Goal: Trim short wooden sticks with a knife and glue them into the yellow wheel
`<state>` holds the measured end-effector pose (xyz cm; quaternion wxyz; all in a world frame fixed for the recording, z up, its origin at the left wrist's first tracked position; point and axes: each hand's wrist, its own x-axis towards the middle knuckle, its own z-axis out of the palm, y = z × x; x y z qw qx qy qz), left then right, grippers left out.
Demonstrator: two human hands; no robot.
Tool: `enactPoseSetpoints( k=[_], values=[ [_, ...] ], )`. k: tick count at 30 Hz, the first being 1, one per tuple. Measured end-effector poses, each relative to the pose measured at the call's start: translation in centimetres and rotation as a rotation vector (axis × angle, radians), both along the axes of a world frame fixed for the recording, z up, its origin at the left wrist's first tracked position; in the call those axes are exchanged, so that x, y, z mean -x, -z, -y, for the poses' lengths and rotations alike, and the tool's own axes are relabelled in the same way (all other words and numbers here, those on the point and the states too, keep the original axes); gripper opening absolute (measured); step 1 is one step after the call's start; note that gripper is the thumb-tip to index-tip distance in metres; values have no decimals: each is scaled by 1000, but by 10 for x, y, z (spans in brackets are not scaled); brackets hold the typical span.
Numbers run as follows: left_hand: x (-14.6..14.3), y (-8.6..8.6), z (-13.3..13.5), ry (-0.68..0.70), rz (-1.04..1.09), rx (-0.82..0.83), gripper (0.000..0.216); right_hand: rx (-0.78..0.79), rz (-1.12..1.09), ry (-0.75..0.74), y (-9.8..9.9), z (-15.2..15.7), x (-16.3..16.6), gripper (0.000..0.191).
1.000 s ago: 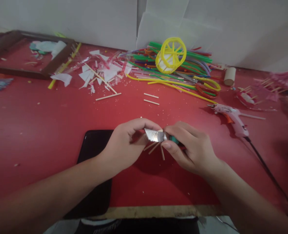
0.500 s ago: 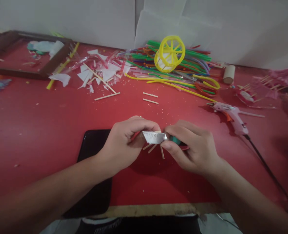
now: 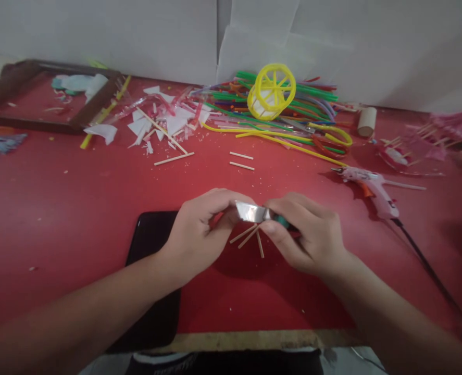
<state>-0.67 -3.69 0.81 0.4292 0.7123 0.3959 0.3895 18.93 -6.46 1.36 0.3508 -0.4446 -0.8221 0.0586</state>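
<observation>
My left hand (image 3: 199, 232) and my right hand (image 3: 307, 234) meet over the red table (image 3: 59, 208), just right of a black phone (image 3: 152, 245). My right hand is closed round a green-handled knife; its silver blade (image 3: 252, 212) points left between the two hands. The fingers of my left hand are pinched at the blade's tip, and what they hold is hidden. Three short wooden sticks (image 3: 250, 237) lie on the table under the blade.
A yellow straw wheel (image 3: 272, 91) stands on a heap of coloured straws (image 3: 293, 114) at the back. A pink glue gun (image 3: 369, 187) with its black cord lies to the right. White paper scraps (image 3: 164, 122), loose sticks (image 3: 241, 160), a cardboard roll (image 3: 366, 121) and a brown frame (image 3: 51, 88) lie behind.
Both hands have stayed together; the blade has shifted slightly up and right, and the three sticks under it show more plainly.
</observation>
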Motion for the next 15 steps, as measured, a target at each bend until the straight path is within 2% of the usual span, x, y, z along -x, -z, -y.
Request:
enactPoseSetpoints(
  k=[3, 15],
  values=[
    [0, -2, 1, 38, 23, 1, 23, -27, 17, -17, 3, -1, 4, 24],
    [0, -1, 1, 39, 41, 21, 23, -14, -18, -53, 3, 0, 3, 25]
  ],
)
